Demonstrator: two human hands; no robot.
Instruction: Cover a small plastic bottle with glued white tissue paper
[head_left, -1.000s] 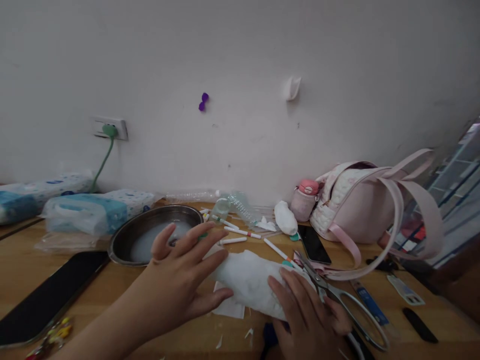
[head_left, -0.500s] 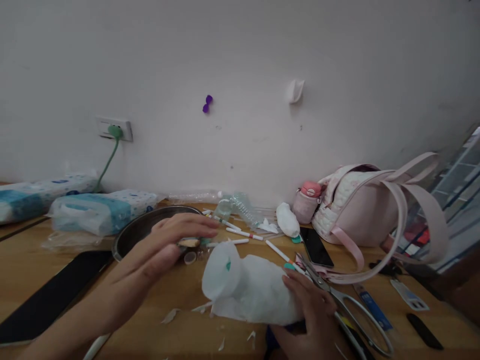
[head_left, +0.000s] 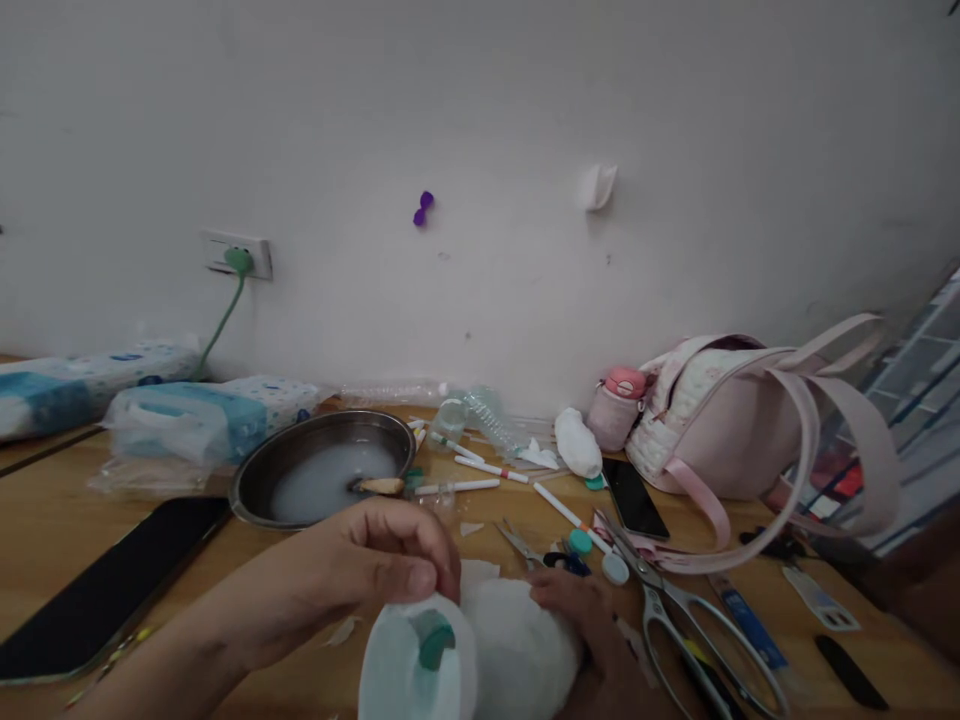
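A bottle-like form wrapped in white paper (head_left: 517, 645) lies low in front of me, its wide cup-shaped end (head_left: 420, 665) facing me. Something green shows inside that opening. My left hand (head_left: 375, 560) is closed at the upper edge of the cup end, thumb and fingers pinching it. Around the far side of the wrapped body curls my right hand (head_left: 589, 625), steadying it from the right. Left of centre, a metal bowl (head_left: 251, 500) contains cloudy whitish liquid, with a wooden-handled brush (head_left: 382, 486) resting over its rim.
Large scissors (head_left: 656, 580) and small scissors (head_left: 521, 545) lie near my right hand. Behind are white sticks (head_left: 491, 468), a white wrapped piece (head_left: 577, 443), a phone (head_left: 636, 497) and a pink bag (head_left: 720, 430). A black slab (head_left: 112, 580) and tissue packs (head_left: 217, 415) occupy the left.
My left hand has come down from beside the bowl onto the wrapped bottle's wide end. The bottle has moved closer and turned its opening towards me, uncovering the small scissors.
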